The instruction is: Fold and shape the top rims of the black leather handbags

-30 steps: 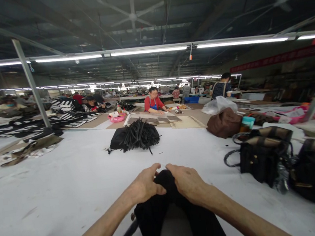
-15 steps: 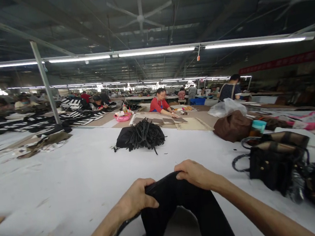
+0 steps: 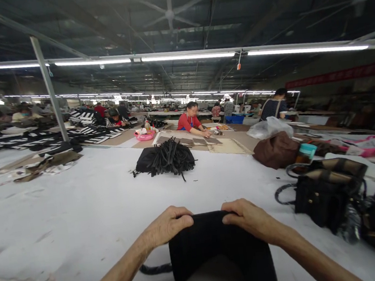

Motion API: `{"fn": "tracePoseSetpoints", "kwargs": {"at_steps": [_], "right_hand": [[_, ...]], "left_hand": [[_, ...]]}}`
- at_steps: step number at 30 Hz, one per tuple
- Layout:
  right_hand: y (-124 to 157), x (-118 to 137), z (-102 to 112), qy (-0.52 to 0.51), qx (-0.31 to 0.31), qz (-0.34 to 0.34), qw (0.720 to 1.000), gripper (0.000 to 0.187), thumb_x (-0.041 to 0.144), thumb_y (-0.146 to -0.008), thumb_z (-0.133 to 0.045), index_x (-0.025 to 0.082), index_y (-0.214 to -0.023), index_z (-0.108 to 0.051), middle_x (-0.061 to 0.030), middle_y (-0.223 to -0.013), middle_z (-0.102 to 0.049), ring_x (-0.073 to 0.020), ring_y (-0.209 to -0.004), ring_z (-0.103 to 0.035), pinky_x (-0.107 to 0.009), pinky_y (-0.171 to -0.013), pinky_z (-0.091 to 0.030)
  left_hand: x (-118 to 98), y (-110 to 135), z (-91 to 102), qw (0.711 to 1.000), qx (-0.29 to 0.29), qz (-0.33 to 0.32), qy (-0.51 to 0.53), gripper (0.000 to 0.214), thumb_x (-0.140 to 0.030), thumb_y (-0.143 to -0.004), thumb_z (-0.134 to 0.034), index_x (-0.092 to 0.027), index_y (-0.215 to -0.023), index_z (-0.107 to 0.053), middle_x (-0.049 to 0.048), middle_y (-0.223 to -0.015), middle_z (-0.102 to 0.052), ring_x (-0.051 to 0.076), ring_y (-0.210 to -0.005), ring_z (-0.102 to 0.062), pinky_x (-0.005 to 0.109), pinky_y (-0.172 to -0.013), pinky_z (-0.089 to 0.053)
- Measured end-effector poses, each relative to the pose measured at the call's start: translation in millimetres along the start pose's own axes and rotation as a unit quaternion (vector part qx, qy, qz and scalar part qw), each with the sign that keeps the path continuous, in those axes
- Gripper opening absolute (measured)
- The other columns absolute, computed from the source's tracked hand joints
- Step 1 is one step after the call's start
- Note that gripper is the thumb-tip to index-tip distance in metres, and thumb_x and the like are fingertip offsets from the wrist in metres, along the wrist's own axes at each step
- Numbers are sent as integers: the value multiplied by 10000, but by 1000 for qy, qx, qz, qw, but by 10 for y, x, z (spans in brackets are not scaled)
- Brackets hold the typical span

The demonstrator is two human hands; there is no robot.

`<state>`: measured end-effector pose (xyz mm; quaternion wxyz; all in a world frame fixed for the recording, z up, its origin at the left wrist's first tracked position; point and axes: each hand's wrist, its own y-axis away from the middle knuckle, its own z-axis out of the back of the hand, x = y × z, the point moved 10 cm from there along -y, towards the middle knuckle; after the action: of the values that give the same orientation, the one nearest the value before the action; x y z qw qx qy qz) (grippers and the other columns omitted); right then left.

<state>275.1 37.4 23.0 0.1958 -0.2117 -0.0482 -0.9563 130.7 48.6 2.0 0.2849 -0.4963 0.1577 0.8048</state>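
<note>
A black bag [image 3: 216, 245] stands on the white table [image 3: 80, 207] right in front of me, its mouth facing me. My left hand [image 3: 166, 226] is closed over the left end of its top edge. My right hand [image 3: 250, 219] is closed over the right end of the same edge, fingers curled over the rim. A black strap [image 3: 154, 268] trails from the bag's lower left onto the table.
A pile of black strips [image 3: 166, 160] lies mid-table. Finished black bags [image 3: 329, 192] and a brown bag [image 3: 275, 151] crowd the right side. A person in red [image 3: 190, 122] works at the far end. Patterned fabric [image 3: 52, 144] covers tables at left beside a steel post [image 3: 48, 91].
My hands, close together on a bunched bag top, have moved apart and pulled the edge out straight and level. The camera has swung slightly left.
</note>
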Motion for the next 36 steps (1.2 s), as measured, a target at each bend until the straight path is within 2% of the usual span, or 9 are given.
{"fn": "tracePoseSetpoints", "kwargs": {"at_steps": [3, 10, 15, 21, 25, 28, 31, 36], "right_hand": [[5, 17, 13, -23, 4, -4, 1000, 220, 320, -775, -434, 190, -597, -440, 54, -561, -441, -91, -568, -404, -196, -521, -270], [-97, -86, 6, -59, -18, -35, 998, 340, 395, -825, -345, 178, -566, -383, 47, -555, -380, -86, -548, -344, -200, -486, -251], [-147, -156, -47, -84, -4, -56, 995, 358, 425, -819, -346, 180, -559, -353, 49, -536, -354, -84, -518, -321, -202, -461, -246], [-128, 51, 47, -48, -32, -2, 998, 285, 341, -836, -337, 188, -644, -482, 24, -646, -528, -107, -617, -442, -204, -561, -306], [-137, 134, 77, 29, -53, 10, 998, 301, 313, -848, -316, 186, -625, -473, 21, -616, -529, -104, -592, -442, -204, -556, -296], [-148, 150, 78, 75, -58, 13, 995, 311, 301, -854, -312, 185, -615, -472, 26, -587, -515, -94, -558, -419, -200, -531, -279], [-158, 156, 61, 102, -53, 16, 993, 313, 282, -856, -314, 183, -618, -492, 24, -593, -532, -91, -551, -424, -202, -529, -277], [-190, 176, 32, 183, -56, 10, 981, 305, 249, -863, -309, 187, -681, -545, -12, -660, -599, -119, -605, -501, -226, -567, -299]], "left_hand": [[-25, 8, 7, 1000, -1, 2, -7, 384, -418, -814, -379, -126, -791, -627, -18, -671, -523, 109, -625, -432, 197, -582, -342], [64, -43, -36, 999, 29, 12, 30, 367, -445, -797, -435, -135, -851, -625, -21, -660, -495, 95, -590, -386, 193, -551, -322], [148, -67, -73, 997, 36, 32, 67, 376, -453, -784, -450, -118, -827, -617, -28, -599, -435, 83, -535, -335, 187, -475, -265], [101, -74, -53, 998, 18, 35, 47, 329, -404, -777, -452, -115, -760, -609, -40, -551, -369, 76, -504, -292, 191, -440, -220], [84, -81, -30, 998, 2, 62, 17, 298, -383, -752, -453, -119, -708, -585, -48, -519, -346, 76, -472, -289, 195, -416, -209], [91, -109, -19, 996, -11, 81, -18, 266, -360, -732, -438, -133, -648, -548, -45, -507, -362, 81, -458, -313, 196, -400, -209], [72, -144, 11, 991, -37, 81, -102, 215, -291, -712, -411, -149, -589, -517, -35, -506, -403, 91, -468, -356, 199, -412, -227], [-106, -155, 51, 955, -96, 28, -281, 195, -199, -704, -388, -173, -626, -564, 9, -655, -578, 138, -634, -507, 223, -564, -333]]}}
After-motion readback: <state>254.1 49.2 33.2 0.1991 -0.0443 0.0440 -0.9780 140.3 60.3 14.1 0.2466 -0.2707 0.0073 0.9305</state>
